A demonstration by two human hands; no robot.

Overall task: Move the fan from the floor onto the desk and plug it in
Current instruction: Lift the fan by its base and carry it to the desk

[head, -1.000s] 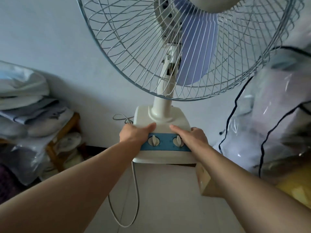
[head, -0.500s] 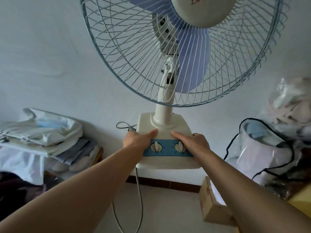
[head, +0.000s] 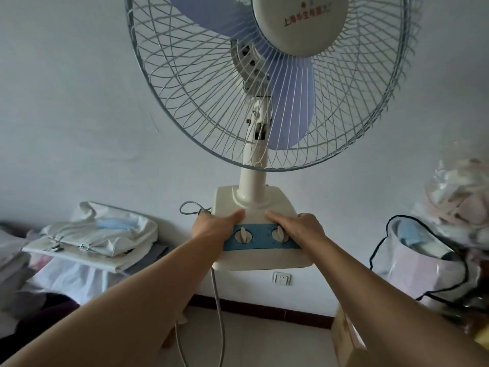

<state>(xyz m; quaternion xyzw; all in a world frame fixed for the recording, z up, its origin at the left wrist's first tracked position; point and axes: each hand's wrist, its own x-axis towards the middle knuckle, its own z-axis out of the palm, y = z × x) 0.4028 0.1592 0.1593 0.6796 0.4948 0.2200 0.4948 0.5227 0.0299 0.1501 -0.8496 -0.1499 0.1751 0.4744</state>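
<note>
The fan point(head: 254, 178) is cream with a wire cage, blue blades and a blue control strip bearing two knobs. It hangs in the air in front of me, upright, held by its square base. My left hand point(head: 211, 227) grips the base's left side and my right hand point(head: 301, 229) grips its right side. The fan's grey cord point(head: 218, 308) loops behind the base and dangles below it toward the floor; its plug is not in view. No desk is visible.
A white wall socket point(head: 281, 278) sits low on the wall just under the fan base. Folded cloth and bags point(head: 100, 234) pile up at the left. A clear bag with black trim point(head: 423, 258) stands at the right, a cardboard box point(head: 346, 337) below it.
The fan has risen off the floor with both hands on its base. My view has tilted up, so the wall socket now shows under the base.
</note>
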